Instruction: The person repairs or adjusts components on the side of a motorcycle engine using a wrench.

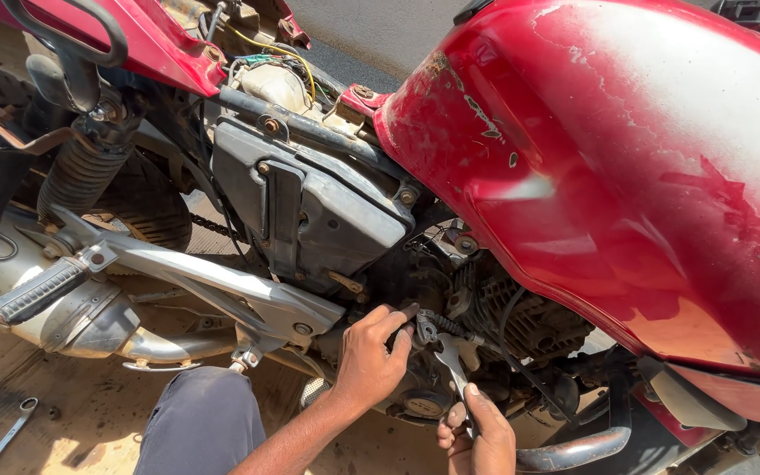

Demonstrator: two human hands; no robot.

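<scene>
Head view, looking down on the side of a red motorcycle. Far left, low: a combination wrench [6, 435] lies on the sandy ground, untouched. Above it, black footpeg [32, 295] on its silver bracket, with the chrome exhaust muffler [81, 325] just below and the rear shock spring [81, 171] higher up. Centre: grey side box [310, 202] under the frame, wiring and a pale plastic reservoir [274, 84] above it.

Left hand [371, 356] pressed against the dark engine casing, fingers curled, fingertips [405, 315] touching a small fitting beside the wrench head; whether it pinches anything, cannot tell. Right hand [477, 435] closed around the lower shank of a silver open-end spanner [450, 356], whose jaw end sits up against the engine [521, 325], just right of the left fingertips. A knee in dark trousers [204, 422] shows below the left forearm.

Right: faded, chipped red fuel tank [626, 158] overhangs the engine fins.
</scene>
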